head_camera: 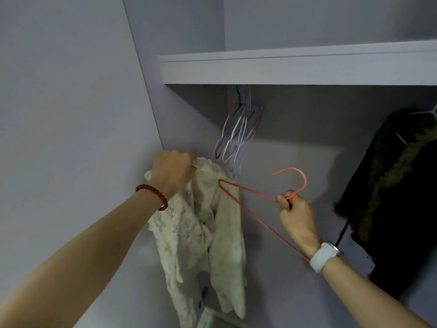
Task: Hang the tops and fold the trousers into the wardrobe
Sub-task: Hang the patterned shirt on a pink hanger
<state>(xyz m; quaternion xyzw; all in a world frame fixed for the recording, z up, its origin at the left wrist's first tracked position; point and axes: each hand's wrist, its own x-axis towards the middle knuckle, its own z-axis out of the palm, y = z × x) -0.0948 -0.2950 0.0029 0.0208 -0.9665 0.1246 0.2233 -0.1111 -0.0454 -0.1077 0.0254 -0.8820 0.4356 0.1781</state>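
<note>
Head cam: L hand grips cream top, R hand pinches pink hanger

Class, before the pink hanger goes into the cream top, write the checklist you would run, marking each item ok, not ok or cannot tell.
1. Left hand grips the cream lace top at its upper edge: ok.
2. Right hand grips the pink hanger below its hook: ok.
3. Hanger's end has reached the top: ok.
4. Hanger arm inside the neck opening: cannot tell.
5. Free rail space beside the empty hangers: cannot tell, rail hidden under the shelf.
</note>
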